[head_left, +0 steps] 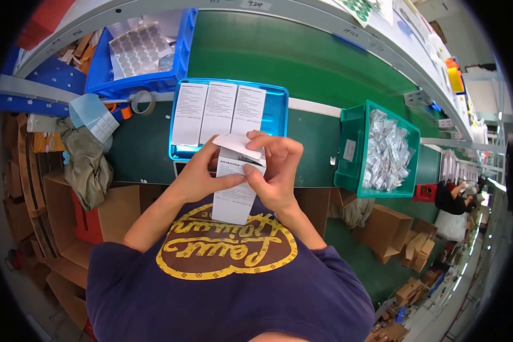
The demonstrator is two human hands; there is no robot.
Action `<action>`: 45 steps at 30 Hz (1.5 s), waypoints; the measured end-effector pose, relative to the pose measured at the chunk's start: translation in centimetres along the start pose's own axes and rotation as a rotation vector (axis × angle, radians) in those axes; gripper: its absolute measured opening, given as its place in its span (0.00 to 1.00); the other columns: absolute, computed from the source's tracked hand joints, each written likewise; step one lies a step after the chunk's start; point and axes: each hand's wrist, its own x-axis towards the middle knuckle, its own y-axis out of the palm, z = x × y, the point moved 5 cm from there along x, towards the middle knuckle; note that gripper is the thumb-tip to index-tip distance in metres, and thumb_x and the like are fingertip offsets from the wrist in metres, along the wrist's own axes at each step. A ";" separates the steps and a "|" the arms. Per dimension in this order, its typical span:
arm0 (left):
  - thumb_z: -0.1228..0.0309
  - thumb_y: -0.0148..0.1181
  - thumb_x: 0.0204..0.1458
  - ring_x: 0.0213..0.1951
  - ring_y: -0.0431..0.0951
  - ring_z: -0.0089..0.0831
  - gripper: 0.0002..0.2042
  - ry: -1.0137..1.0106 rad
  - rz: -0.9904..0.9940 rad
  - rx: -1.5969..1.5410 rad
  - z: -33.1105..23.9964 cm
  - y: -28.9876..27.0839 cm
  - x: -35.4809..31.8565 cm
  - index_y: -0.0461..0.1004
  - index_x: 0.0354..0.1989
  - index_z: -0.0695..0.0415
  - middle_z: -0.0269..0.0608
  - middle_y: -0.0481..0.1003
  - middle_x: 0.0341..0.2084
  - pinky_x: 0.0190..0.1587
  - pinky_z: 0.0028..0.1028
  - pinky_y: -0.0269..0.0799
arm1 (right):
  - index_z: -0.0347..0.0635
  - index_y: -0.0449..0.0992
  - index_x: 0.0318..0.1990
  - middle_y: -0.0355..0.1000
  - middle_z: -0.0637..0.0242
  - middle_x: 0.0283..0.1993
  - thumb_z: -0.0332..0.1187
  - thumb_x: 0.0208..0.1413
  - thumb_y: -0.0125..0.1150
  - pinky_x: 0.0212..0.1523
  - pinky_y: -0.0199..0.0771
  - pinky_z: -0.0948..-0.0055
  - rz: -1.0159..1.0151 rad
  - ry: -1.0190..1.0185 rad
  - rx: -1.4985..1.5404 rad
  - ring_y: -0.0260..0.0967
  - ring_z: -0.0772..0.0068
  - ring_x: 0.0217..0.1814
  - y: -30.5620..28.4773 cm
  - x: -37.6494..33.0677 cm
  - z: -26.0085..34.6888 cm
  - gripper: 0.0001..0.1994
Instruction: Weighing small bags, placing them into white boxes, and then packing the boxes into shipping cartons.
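Note:
A white printed carton (234, 196) stands up between my two hands, just in front of my shirt. Its top flap (237, 146) is raised at an angle, and a dark gap shows beneath it. My left hand (202, 174) grips the carton's left side, thumb across the front. On the right, my right hand (276, 171) has its thumb against the upper front edge and its fingers curled over the flap. Just beyond lies a shiny blue tray (276, 117) with three white printed cartons (218, 111) side by side in it.
A green bin (352, 149) of silver packets sits right on the dark green bench. To the left are a blue crate (179, 57) with label sheets, a tape roll (143, 102) and a hanging cloth (88, 165). Cardboard boxes (382, 231) stand below; another person (456, 199) is far right.

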 end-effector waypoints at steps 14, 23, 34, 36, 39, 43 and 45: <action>0.70 0.68 0.47 0.56 0.69 0.39 0.33 0.263 -0.038 0.062 0.1 1.7 -0.4 0.57 0.62 0.52 0.45 0.51 0.65 0.53 0.32 0.72 | 0.39 0.74 0.51 0.67 0.56 0.56 0.34 0.60 0.53 0.62 0.58 0.63 0.424 0.151 -0.302 0.59 0.60 0.64 -2.7 0.2 0.3 0.15; 0.67 0.56 0.57 0.62 0.63 0.44 0.23 0.295 -0.236 0.232 1.3 0.2 2.3 0.62 0.61 0.53 0.48 0.55 0.65 0.60 0.36 0.63 | 0.46 0.67 0.55 0.64 0.63 0.55 0.41 0.57 0.60 0.54 0.67 0.67 -0.266 0.479 -0.042 0.62 0.67 0.56 -2.7 -2.2 -4.9 0.21; 0.55 0.54 0.54 0.69 0.47 0.51 0.28 0.465 -0.355 1.500 5.0 -5.1 7.8 0.62 0.63 0.50 0.51 0.52 0.67 0.67 0.54 0.38 | 0.36 0.75 0.36 0.73 0.47 0.38 0.52 0.60 0.51 0.43 0.70 0.58 -0.611 0.489 -0.808 0.72 0.52 0.42 -14.1 4.3 -17.1 0.23; 0.56 0.55 0.54 0.69 0.47 0.51 0.28 0.458 -0.340 1.502 5.1 -5.6 7.5 0.62 0.63 0.51 0.51 0.52 0.67 0.67 0.54 0.37 | 0.36 0.76 0.38 0.76 0.50 0.36 0.54 0.59 0.52 0.40 0.72 0.62 -0.570 0.502 -0.757 0.74 0.56 0.40 -13.7 4.3 -17.9 0.24; 0.57 0.55 0.54 0.69 0.48 0.51 0.28 0.464 -0.321 1.493 5.1 -4.8 7.7 0.61 0.63 0.52 0.52 0.52 0.67 0.66 0.55 0.37 | 0.36 0.75 0.39 0.75 0.49 0.35 0.52 0.60 0.52 0.41 0.71 0.62 -0.599 0.388 -0.839 0.73 0.53 0.40 -14.5 4.2 -18.7 0.23; 0.61 0.56 0.54 0.68 0.50 0.49 0.23 0.475 -0.326 1.354 5.0 -5.3 7.4 0.67 0.58 0.54 0.50 0.58 0.64 0.67 0.53 0.37 | 0.39 0.75 0.43 0.75 0.57 0.35 0.41 0.61 0.52 0.40 0.73 0.70 -0.741 0.391 -0.428 0.73 0.65 0.37 -15.8 1.4 -14.7 0.14; 0.68 0.56 0.54 0.67 0.53 0.50 0.16 0.504 -0.344 1.234 5.6 -6.4 7.4 0.70 0.51 0.57 0.49 0.63 0.61 0.67 0.48 0.40 | 0.41 0.75 0.45 0.74 0.65 0.35 0.34 0.61 0.52 0.39 0.74 0.75 -0.769 0.309 -0.319 0.72 0.74 0.36 -19.1 -0.7 -9.0 0.10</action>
